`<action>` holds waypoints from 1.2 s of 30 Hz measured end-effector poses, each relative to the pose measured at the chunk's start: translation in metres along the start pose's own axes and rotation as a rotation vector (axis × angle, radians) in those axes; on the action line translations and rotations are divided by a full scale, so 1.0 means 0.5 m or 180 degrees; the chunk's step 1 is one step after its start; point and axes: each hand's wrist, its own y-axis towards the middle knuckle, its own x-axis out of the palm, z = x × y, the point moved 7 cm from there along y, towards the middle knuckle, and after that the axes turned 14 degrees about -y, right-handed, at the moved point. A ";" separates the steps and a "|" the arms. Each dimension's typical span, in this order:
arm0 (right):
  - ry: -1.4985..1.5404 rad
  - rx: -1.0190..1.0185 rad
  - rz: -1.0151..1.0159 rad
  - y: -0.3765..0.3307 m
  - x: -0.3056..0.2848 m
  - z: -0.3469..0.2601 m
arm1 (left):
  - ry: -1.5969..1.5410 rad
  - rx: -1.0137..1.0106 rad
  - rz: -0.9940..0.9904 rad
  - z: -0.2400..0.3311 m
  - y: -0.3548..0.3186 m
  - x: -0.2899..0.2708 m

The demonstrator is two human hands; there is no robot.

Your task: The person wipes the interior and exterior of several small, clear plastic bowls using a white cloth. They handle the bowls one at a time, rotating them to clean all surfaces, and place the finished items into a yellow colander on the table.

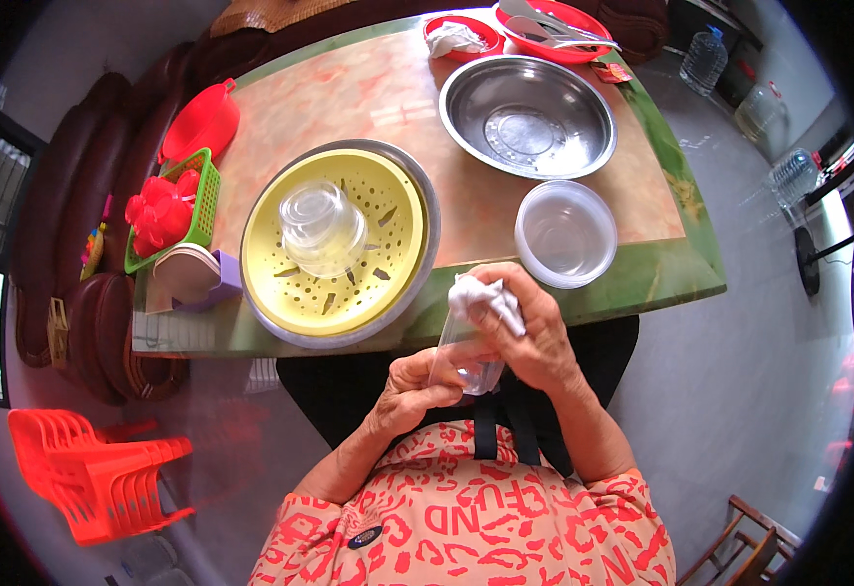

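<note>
Close to my body, just off the table's near edge, my left hand [417,383] grips a clear plastic container [449,344] tilted on its side. My right hand [536,330] is closed around a crumpled white cloth [490,301] and presses it to the container's rim; some of its fingers are hidden. Left of my hands, a yellow colander [275,278] rests in a metal basin [431,220], with several clear plastic containers [321,230] inside it. Beyond my right hand stands a round, translucent plastic container [565,236] near the table edge.
A wide steel basin [524,122] sits farther back. Behind it are red bowls [573,54] with utensils and a cloth. A green basket [207,210] of red cups and a red basin [202,122] are at left. Red plastic chairs [95,479] stand on the floor.
</note>
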 end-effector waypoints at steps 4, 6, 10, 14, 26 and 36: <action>0.0760 0.0699 -0.0079 0.004 -0.002 0.054 | -0.0356 0.0176 -0.0209 0.013 0.015 0.017; 0.0617 0.0524 0.0128 -0.006 -0.001 0.054 | -0.0374 0.0180 -0.0180 0.011 0.019 0.013; -0.0215 -0.0834 0.0327 -0.018 -0.007 -0.022 | -0.0012 -0.0274 0.0083 -0.013 0.012 -0.022; -0.1760 -0.1766 0.0411 -0.054 0.026 -0.107 | -0.0413 0.0186 0.0342 -0.003 0.013 -0.012; -0.0617 -0.1384 0.1171 -0.066 0.010 -0.033 | -0.1722 0.0407 0.0163 0.010 0.050 0.014; -0.0726 -0.1579 0.0872 -0.092 0.000 -0.022 | -0.2292 0.0065 -0.0030 0.004 0.060 0.023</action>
